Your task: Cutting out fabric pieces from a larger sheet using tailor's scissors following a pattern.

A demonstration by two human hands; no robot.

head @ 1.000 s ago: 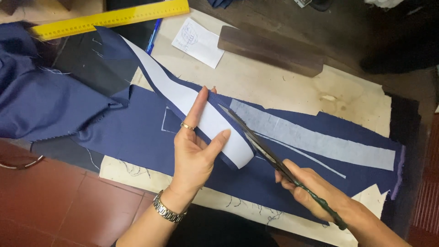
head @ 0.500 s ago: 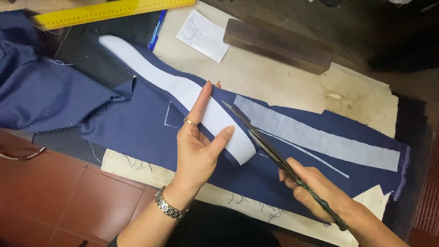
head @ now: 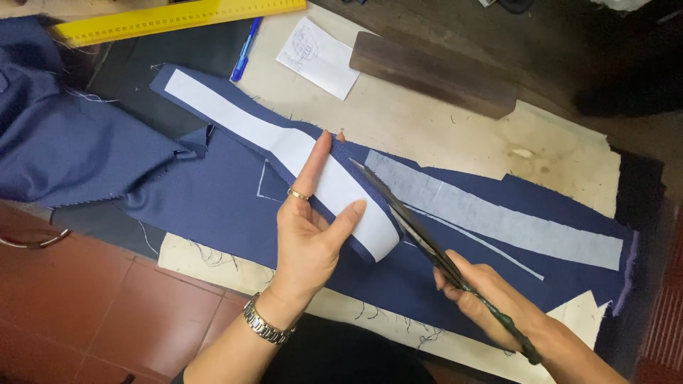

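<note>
Navy fabric strip (head: 213, 107) with white interfacing lies across the tabletop (head: 441, 121), its near end lifted and pinched by the left hand (head: 309, 235) fingers. Right hand (head: 491, 299) grips scissors (head: 413, 220), blades parted at the strip's edge; trimming is underway. No containers show.

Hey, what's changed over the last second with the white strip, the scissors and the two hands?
The scissors have worked further along the navy fabric, and more of the white strip is lifted free, its far end now showing a navy border. The left hand still holds the strip's curled end up; the right hand keeps its grip on the scissors. The yellow ruler, blue pen, paper slip and wooden block stayed put.
</note>
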